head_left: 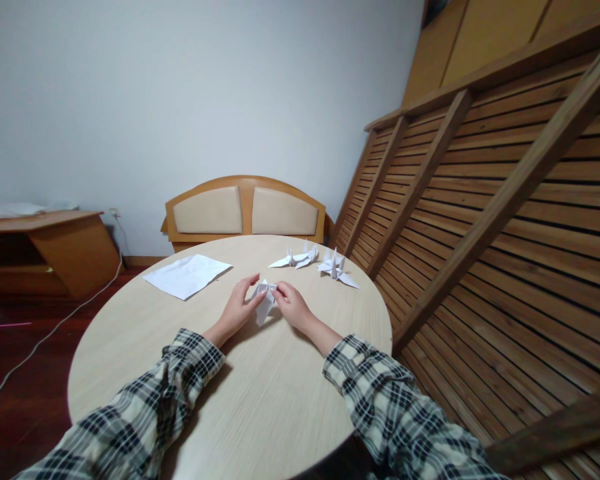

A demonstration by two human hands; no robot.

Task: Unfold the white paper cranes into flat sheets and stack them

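Clock directions from the table's middle, 12 farthest away. At 12, a plain pale wall (205,100); at 2 to 3, a slanting slatted wooden panel (505,200). Filling the foreground, a round table (260,413), pale and wood-grained, apparently firm enough for creasing. Past the far rim at 12, a wooden headboard (247,207) with two cream pads; at 10, a desk (85,253). On the tabletop at 11, a white sheet (187,277); between 1 and 2, folded paper birds (336,268), count uncertain through overlap. Nearer, toward 1, left hand (236,307) and right hand (294,308) around a small folded paper (265,310). Left: thumb clamped on the paper's near face, far fingers partly hidden. Right: thumb and bent forefinger pinching the right edge. For a crisp fold, align edges before pressing; steady with the left, crease with the right; spare thin tips, probably prone to crumpling.
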